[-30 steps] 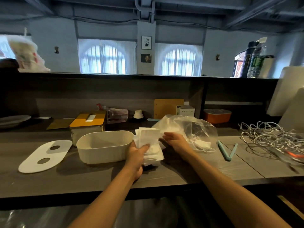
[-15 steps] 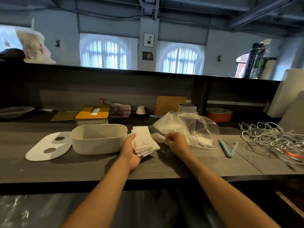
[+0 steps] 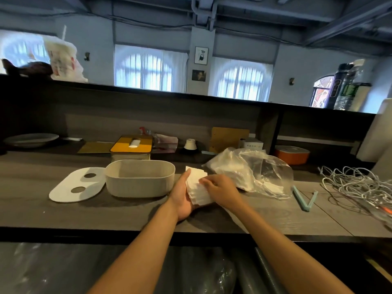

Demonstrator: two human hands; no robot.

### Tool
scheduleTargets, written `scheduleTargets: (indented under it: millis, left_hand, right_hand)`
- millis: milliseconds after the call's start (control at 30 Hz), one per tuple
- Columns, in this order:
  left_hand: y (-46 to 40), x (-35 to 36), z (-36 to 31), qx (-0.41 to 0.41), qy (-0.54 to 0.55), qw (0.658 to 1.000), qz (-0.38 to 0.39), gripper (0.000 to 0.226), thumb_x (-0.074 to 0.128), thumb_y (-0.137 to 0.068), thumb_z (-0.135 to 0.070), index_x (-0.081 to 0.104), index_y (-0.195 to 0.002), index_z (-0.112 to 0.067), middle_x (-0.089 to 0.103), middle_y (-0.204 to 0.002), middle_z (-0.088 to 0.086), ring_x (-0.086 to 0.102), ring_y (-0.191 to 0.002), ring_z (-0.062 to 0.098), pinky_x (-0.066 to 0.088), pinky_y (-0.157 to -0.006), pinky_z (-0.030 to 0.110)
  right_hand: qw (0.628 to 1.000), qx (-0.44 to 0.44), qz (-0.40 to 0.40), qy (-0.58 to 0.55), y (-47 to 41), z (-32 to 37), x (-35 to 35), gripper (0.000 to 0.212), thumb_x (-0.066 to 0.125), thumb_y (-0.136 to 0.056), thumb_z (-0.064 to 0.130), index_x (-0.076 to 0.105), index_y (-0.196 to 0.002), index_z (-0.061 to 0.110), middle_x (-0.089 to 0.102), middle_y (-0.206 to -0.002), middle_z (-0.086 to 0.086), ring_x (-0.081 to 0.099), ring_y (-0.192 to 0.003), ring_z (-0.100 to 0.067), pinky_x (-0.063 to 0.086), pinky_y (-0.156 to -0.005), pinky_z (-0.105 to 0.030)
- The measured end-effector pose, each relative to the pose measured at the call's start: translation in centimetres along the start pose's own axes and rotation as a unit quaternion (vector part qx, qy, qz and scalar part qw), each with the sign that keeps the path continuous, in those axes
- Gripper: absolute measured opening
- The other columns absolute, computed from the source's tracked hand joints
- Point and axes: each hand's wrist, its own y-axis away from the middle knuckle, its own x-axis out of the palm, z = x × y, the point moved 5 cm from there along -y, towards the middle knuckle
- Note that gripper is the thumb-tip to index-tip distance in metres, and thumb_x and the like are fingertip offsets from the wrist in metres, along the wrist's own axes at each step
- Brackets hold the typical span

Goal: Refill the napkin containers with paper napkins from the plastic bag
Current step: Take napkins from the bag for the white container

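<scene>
A stack of white paper napkins (image 3: 197, 187) lies slanted in my left hand (image 3: 182, 196), which cups it from below and from the left. My right hand (image 3: 220, 188) rests on top of the stack, fingers laid over its right side. Just left of the hands stands the open beige oval napkin container (image 3: 139, 179), and nothing shows inside it. Its white lid with two holes (image 3: 74, 187) lies flat further left. The clear plastic bag (image 3: 252, 170) with more white napkins sits right behind my right hand.
A second container with a yellow lid (image 3: 131, 145) stands behind the beige one. A light blue bag clip (image 3: 305, 198) and a tangle of white cables (image 3: 358, 185) lie to the right. An orange box (image 3: 291, 153) and a plate (image 3: 31, 139) sit on the back shelf.
My right hand came back from the bag's mouth and now lies on the napkin stack. The stack has dropped lower in my left hand, closer to the counter.
</scene>
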Motion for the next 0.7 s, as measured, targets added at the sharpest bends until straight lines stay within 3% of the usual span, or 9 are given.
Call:
scheduleTargets:
  millis: [67, 133, 200, 233, 333, 433, 533, 633, 700]
  left_hand:
    - [-0.1, 0.2, 0.1, 0.015, -0.054, 0.998, -0.011, 0.032, 0.056, -0.099, -0.03, 0.062, -0.123, -0.01, 0.074, -0.103, 0.016, 0.07, -0.093, 0.032, 0.056, -0.08, 0.046]
    - [-0.4, 0.3, 0.1, 0.06, -0.126, 0.99, -0.029, 0.034, 0.055, -0.098, -0.01, 0.056, -0.132, -0.016, 0.072, -0.106, 0.01, 0.069, -0.095, 0.028, 0.056, -0.079, 0.043]
    - [-0.1, 0.8, 0.1, 0.092, -0.197, 0.976, -0.025, 0.043, 0.053, -0.097, -0.004, 0.049, -0.135, -0.026, 0.067, -0.11, 0.002, 0.065, -0.101, 0.023, 0.055, -0.082, 0.039]
    - [0.2, 1.0, 0.2, 0.098, -0.233, 0.967, -0.019, 0.047, 0.054, -0.097, -0.004, 0.045, -0.135, -0.029, 0.065, -0.114, 0.001, 0.064, -0.105, 0.022, 0.055, -0.085, 0.037]
    - [0.5, 1.2, 0.4, 0.121, -0.298, 0.947, 0.004, 0.055, 0.057, -0.093, -0.004, 0.04, -0.141, -0.025, 0.062, -0.124, 0.004, 0.063, -0.11, 0.023, 0.055, -0.09, 0.037]
    - [1.0, 1.6, 0.4, 0.159, -0.321, 0.933, 0.021, 0.058, 0.058, -0.092, -0.002, 0.037, -0.139, -0.03, 0.06, -0.122, 0.001, 0.064, -0.106, 0.02, 0.057, -0.079, 0.03]
    - [0.4, 1.2, 0.4, 0.166, -0.31, 0.936, 0.007, 0.071, 0.068, -0.088, -0.006, 0.034, -0.145, -0.032, 0.056, -0.131, 0.006, 0.064, -0.107, 0.022, 0.059, -0.085, 0.035]
    - [-0.1, 0.3, -0.1, 0.196, -0.288, 0.935, -0.064, 0.064, 0.075, -0.084, -0.01, 0.045, -0.137, -0.029, 0.056, -0.132, 0.007, 0.062, -0.111, 0.024, 0.057, -0.093, 0.043]
    - [0.2, 0.0, -0.7, 0.238, -0.28, 0.922, -0.123, 0.051, 0.074, -0.086, -0.012, 0.051, -0.128, -0.029, 0.056, -0.128, 0.002, 0.058, -0.11, 0.02, 0.057, -0.09, 0.04]
  right_hand:
    - [0.989, 0.012, -0.098, -0.11, 0.3, -0.2, -1.5, 0.024, 0.056, -0.098, 0.022, 0.075, -0.1, 0.007, 0.073, -0.093, -0.009, 0.065, -0.084, -0.018, 0.051, -0.076, -0.033]
    - [0.972, 0.017, -0.171, -0.162, 0.4, -0.6, -2.9, 0.022, 0.057, -0.097, 0.019, 0.071, -0.112, 0.011, 0.07, -0.106, -0.005, 0.065, -0.098, -0.02, 0.055, -0.086, -0.035]
    - [0.975, 0.057, -0.122, -0.177, 0.1, -0.9, -2.8, 0.037, 0.061, -0.096, 0.026, 0.057, -0.132, 0.018, 0.057, -0.123, 0.004, 0.054, -0.116, -0.015, 0.05, -0.097, -0.036]
    - [0.974, 0.093, -0.071, -0.197, 0.0, -1.1, -2.3, 0.04, 0.062, -0.095, 0.03, 0.053, -0.133, 0.02, 0.052, -0.126, 0.006, 0.05, -0.116, -0.014, 0.047, -0.098, -0.037]
    - [0.927, 0.193, 0.024, -0.322, 0.2, -2.1, -1.2, 0.026, 0.068, -0.09, 0.031, 0.058, -0.109, 0.018, 0.062, -0.123, -0.01, 0.06, -0.103, -0.021, 0.05, -0.097, -0.043]
    - [0.924, 0.171, -0.003, -0.341, 0.1, -3.8, -1.3, 0.037, 0.072, -0.085, 0.018, 0.06, -0.118, 0.007, 0.065, -0.114, -0.01, 0.063, -0.108, -0.029, 0.053, -0.093, -0.042]
    - [0.9, 0.13, -0.066, -0.41, 0.6, -4.8, -1.6, 0.042, 0.072, -0.083, 0.01, 0.061, -0.124, 0.01, 0.068, -0.113, -0.01, 0.064, -0.107, -0.028, 0.056, -0.086, -0.039]
    - [0.873, 0.117, -0.102, -0.462, 0.7, -5.7, -1.9, 0.05, 0.073, -0.081, 0.007, 0.058, -0.129, 0.011, 0.065, -0.119, -0.011, 0.064, -0.108, -0.029, 0.057, -0.089, -0.044]
    - [0.872, 0.127, -0.087, -0.464, 0.7, -5.9, -1.7, 0.05, 0.075, -0.079, 0.005, 0.059, -0.126, 0.013, 0.065, -0.12, -0.01, 0.064, -0.109, -0.03, 0.056, -0.09, -0.045]
